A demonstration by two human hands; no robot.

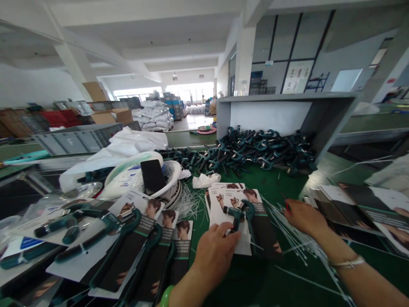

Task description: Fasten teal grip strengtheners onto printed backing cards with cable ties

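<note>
A: Dark green, curved-frame tool (pixel 253 228); where?
B: On the black-and-white printed card (pixel 266 232); just right of the left hand (pixel 212 256), the nearer one; long axis runs away from the person.
A: Fingers?
B: Left ones curled at its side, pinch unclear; right hand (pixel 302 216) bent beside thin white plastic ties (pixel 294 238), can't tell its grip.

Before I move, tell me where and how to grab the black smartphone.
Best pinch the black smartphone by its two long edges, coming from above: it is slim, lies tilted at the white basket, and both long edges look uncovered.
</note>
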